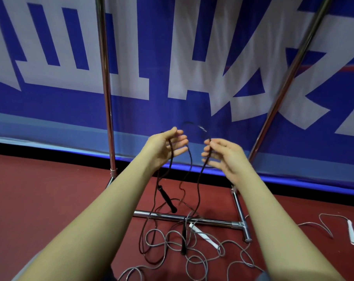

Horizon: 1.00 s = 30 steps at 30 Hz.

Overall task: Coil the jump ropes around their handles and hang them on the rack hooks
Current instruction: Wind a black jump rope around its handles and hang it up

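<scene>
- A shiny chrome upright pole of the metal rack point(106, 84) rises on the left, in front of a blue banner with large white characters point(151, 47) that fills the background above a dark red floor point(40, 189).
- The left hand point(166, 147) is raised with its palm turned inward and its fingers straight and spread; the thin dark braided jump rope point(192, 169) runs across the palm, but whether the thumb pins it cannot be told.
- From that hand the dark rope drops in loose strands to the floor; one black cylindrical handle point(168, 199) hangs tilted just above the rack's chrome base bar point(184, 218), and a second black handle point(183, 240) lies on the floor just in front of the bar.
- The rope arches between the two hands.
- The right hand point(222, 155) faces the left one, its fingertips curled and pinching the dark rope.
- A grey jump rope point(172, 246) lies in tangled loops on the floor below; one of its white handles point(204, 236) sits beside the second black handle.
- The second chrome pole point(289, 82) leans on the right.
- The other white handle point(351, 232) lies far right.
</scene>
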Each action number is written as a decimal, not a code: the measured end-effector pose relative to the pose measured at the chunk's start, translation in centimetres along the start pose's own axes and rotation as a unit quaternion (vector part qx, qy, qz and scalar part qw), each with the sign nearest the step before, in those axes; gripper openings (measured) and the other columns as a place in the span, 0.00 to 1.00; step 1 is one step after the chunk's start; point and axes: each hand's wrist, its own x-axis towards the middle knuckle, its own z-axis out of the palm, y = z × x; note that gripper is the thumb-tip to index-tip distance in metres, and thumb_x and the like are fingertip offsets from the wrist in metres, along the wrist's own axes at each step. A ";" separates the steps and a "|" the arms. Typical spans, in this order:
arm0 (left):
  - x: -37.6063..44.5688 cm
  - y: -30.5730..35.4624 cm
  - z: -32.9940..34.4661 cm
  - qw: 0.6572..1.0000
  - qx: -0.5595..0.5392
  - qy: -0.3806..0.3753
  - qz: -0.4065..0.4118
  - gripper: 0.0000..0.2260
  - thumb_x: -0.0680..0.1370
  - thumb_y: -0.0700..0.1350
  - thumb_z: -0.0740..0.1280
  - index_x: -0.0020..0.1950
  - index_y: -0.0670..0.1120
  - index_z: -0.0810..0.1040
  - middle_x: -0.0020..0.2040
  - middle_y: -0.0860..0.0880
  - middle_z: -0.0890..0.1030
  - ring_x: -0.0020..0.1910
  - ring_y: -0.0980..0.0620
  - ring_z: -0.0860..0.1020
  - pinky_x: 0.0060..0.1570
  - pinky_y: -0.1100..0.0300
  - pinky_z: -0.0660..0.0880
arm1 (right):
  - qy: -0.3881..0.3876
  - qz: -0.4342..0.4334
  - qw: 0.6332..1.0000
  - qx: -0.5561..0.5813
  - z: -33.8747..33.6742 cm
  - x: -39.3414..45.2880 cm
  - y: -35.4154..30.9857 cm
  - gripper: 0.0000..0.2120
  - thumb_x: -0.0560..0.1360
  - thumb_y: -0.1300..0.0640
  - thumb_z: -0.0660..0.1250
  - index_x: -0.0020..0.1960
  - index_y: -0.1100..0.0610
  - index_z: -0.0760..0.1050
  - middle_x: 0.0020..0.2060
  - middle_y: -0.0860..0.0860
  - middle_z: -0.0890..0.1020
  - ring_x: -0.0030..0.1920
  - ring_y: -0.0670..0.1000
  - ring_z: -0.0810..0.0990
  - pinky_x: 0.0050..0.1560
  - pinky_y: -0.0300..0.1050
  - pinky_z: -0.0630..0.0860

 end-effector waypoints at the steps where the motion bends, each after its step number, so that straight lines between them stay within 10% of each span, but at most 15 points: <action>1: -0.1 -0.3 0.0 0.999 0.038 -0.019 -0.023 0.09 0.82 0.44 0.61 0.48 0.41 0.77 0.44 0.43 0.80 0.43 0.49 0.80 0.38 0.59 0.81 | 0.013 -0.010 0.999 0.051 -0.2 0.1 -0.3 0.08 0.80 0.64 0.60 0.47 0.61 0.77 0.33 0.51 0.80 0.34 0.49 0.81 0.39 0.45 0.81; 14: -1.3 -2.6 2.1 0.946 0.255 -0.191 -0.059 0.10 0.77 0.35 0.67 0.52 0.50 0.81 0.47 0.51 0.84 0.50 0.53 0.81 0.59 0.56 0.75 | 0.038 -0.062 0.917 0.391 -0.9 0.0 -3.0 0.08 0.80 0.63 0.59 0.44 0.61 0.74 0.33 0.51 0.82 0.37 0.48 0.84 0.39 0.40 0.81; 22: -1.3 -3.3 2.7 0.949 0.287 -0.127 0.007 0.06 0.74 0.33 0.71 0.44 0.43 0.79 0.40 0.46 0.81 0.37 0.54 0.81 0.47 0.59 0.79 | 0.058 -0.039 0.922 0.381 -1.3 0.2 -2.1 0.06 0.80 0.63 0.61 0.44 0.60 0.73 0.33 0.52 0.82 0.37 0.49 0.85 0.38 0.43 0.81; 30: -0.8 -0.4 2.8 0.996 0.066 -0.031 0.050 0.04 0.77 0.33 0.66 0.45 0.40 0.76 0.33 0.46 0.80 0.34 0.50 0.80 0.41 0.57 0.82 | 0.013 0.066 0.992 0.107 -2.2 0.3 0.4 0.09 0.80 0.56 0.62 0.51 0.60 0.78 0.45 0.54 0.84 0.52 0.55 0.82 0.49 0.47 0.79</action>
